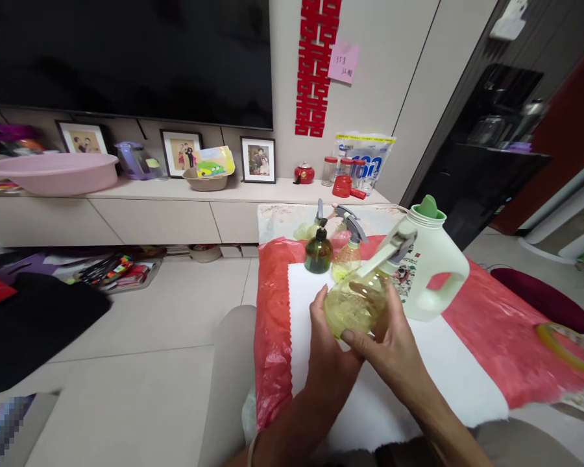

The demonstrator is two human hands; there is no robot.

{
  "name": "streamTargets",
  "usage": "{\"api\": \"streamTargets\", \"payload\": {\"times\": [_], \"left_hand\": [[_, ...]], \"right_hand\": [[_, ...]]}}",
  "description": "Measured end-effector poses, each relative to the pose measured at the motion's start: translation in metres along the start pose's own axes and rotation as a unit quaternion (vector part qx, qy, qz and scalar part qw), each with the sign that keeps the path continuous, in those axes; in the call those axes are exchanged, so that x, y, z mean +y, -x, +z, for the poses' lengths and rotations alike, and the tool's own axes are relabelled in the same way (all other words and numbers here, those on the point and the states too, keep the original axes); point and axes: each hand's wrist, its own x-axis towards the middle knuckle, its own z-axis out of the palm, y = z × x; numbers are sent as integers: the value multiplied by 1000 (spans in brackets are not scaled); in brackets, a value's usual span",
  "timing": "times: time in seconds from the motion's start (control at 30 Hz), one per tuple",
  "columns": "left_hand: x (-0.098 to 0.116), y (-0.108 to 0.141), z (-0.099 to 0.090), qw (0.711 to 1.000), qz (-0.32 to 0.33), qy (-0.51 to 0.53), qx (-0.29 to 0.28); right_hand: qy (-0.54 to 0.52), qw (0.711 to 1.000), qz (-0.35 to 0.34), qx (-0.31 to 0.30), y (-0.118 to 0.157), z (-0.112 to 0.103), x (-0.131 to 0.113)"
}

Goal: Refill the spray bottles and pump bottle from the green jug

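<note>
A clear yellowish spray bottle (353, 305) with a pale trigger head is tilted, its head toward the upper right. My left hand (327, 350) is wrapped round its base from the left. On the other side, my right hand (392, 340) grips the body, thumb across the bottom. Just beyond stand a dark green pump bottle (318, 253) and another yellowish spray bottle (346, 258) with a grey trigger. To the right is a large pale green jug (431, 259) with a green cap, partly hidden behind the held bottle. White cloth (360, 405) lies under my hands.
Red plastic sheeting (275, 324) covers the table. A roll of tape (571, 347) sits at its right edge. Behind, the low cabinet (150, 217) carries photo frames, a pink basin (63, 174), a small red pot (304, 173), red-lidded jars and a detergent bag (370, 155).
</note>
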Motion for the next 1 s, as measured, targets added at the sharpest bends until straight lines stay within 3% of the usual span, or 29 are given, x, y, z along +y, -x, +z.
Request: {"api": "streamTargets", "payload": {"times": [0.1,0.27,0.43,0.53,0.63,0.8,1.0], "left_hand": [[6,1,0,1000,10,-20,-7],[-1,-1,-1,997,26,1,-71],[-19,-5,-5,994,30,-61,-86],[-29,-9,-10,987,31,-92,-128],[-39,-12,-15,983,28,-123,-133],[-49,-24,-27,978,6,-173,-115],[-55,-54,-53,957,15,-234,-172]], "right_hand": [[-46,999,-1,10,-1,-11,-6],[-109,993,-50,13,-5,-42,-19],[-65,993,-83,47,-3,-69,-34],[-43,990,-94,90,0,-88,-43],[-31,986,-101,133,2,-112,-49],[-24,978,-102,181,-1,-154,-47],[42,971,-61,225,-18,-207,-30]]}}
